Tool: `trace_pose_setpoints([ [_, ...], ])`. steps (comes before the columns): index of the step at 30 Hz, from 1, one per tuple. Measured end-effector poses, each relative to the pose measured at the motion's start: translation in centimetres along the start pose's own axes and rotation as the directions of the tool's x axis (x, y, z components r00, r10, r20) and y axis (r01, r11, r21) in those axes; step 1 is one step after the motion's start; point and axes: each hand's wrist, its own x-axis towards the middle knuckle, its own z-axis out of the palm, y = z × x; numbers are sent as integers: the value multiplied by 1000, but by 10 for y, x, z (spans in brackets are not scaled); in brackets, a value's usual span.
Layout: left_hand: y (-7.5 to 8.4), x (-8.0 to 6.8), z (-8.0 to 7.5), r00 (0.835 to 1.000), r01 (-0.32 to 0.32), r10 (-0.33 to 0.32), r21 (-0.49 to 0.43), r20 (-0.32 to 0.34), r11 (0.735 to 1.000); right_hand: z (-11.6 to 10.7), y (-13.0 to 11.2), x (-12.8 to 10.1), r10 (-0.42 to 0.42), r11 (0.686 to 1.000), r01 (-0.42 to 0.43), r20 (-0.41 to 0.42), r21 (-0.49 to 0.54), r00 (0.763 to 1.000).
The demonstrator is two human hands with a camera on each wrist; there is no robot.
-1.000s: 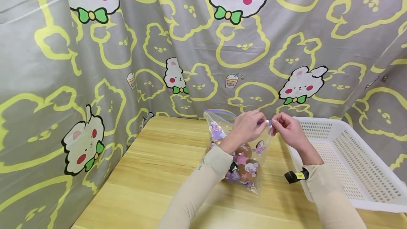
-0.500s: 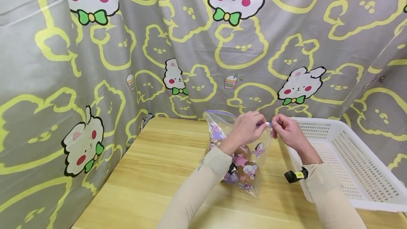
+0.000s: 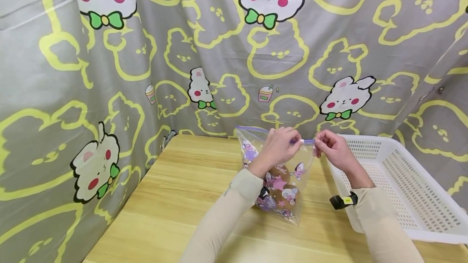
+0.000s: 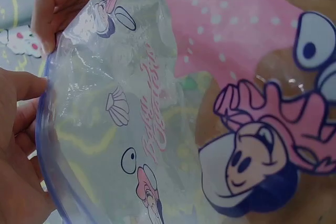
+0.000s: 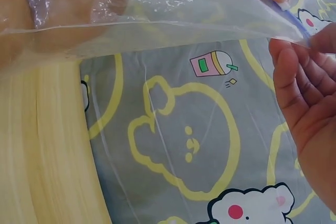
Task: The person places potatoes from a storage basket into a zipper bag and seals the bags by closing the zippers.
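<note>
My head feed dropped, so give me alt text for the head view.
Both hands, left hand and right hand, pinch the top edge of a clear cartoon-printed zip bag standing on a wooden table. A white basket sits to the right.

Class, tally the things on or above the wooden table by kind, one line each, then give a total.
Printed zip bag: 1
White perforated basket: 1
Hands pinching the bag's top edge, left hand and right hand: 2
Total: 4

Bright, even, soft light; faint shadows. Head view bends at edges. Wrist views blurred close-up, bag (image 4: 157,103) glare, probably overhead.
</note>
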Motion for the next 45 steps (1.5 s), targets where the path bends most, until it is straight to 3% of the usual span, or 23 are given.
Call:
trace_pose_setpoints([
  [8, 3, 2, 5, 1000, -8, 8, 16, 30, 1000, -5, 23, -2, 83, 994, -84, -17, -74, 996],
  [17, 7, 3, 6, 999, -33, 29, 71, 45, 997, -4, 20, -2, 42, 976, -42, -6, -215, 999],
  [25, 8, 1, 5, 999, -54, 53, 98, 4, 994, -3, 11, -3, 1, 971, -6, -22, -240, 1000],
  [30, 0, -4, 1, 999, -49, 49, 81, 2, 996, -2, 0, -3, -31, 970, 21, -38, -244, 999],
  [36, -12, -13, -6, 997, -65, 66, 23, -31, 998, -6, 11, -5, -20, 965, 7, -46, -263, 999],
  [45, -32, -32, -22, 999, -53, 53, 11, -3, 999, -9, 16, -7, -15, 956, 3, -38, -294, 999],
])
